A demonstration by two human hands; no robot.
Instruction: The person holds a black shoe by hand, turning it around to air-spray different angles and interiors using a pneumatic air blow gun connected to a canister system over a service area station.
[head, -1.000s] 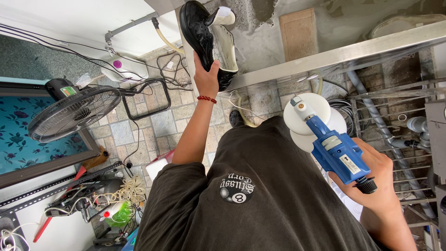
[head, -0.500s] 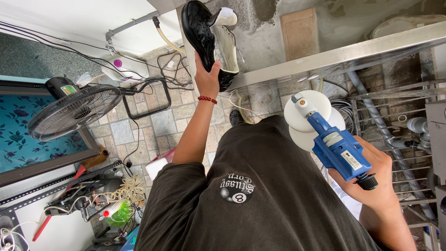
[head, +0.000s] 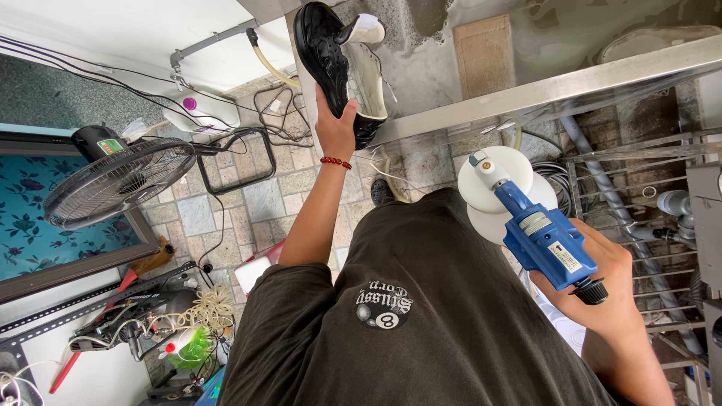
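My left hand (head: 335, 124) is raised and grips a black shoe with a white lining (head: 340, 62) by its heel end, holding it sole-side toward me at the edge of a steel sink counter (head: 541, 86). A red bead bracelet circles that wrist. My right hand (head: 609, 289) holds a blue power tool (head: 543, 242) by its body, close to my waist. The tool carries a round white pad (head: 502, 192) at its front, pointing toward the counter. Shoe and tool are well apart.
A tan rectangular block (head: 485, 54) lies in the wet grey sink. A black floor fan (head: 113, 180) stands at left on the tiled floor, with cables, a wire stand (head: 237, 158) and cluttered tools (head: 150, 319) nearby. Pipes and a metal rack (head: 647, 195) are at right.
The blue tool has shifted slightly left and up in my right hand. The shoe and my left hand stay almost still.
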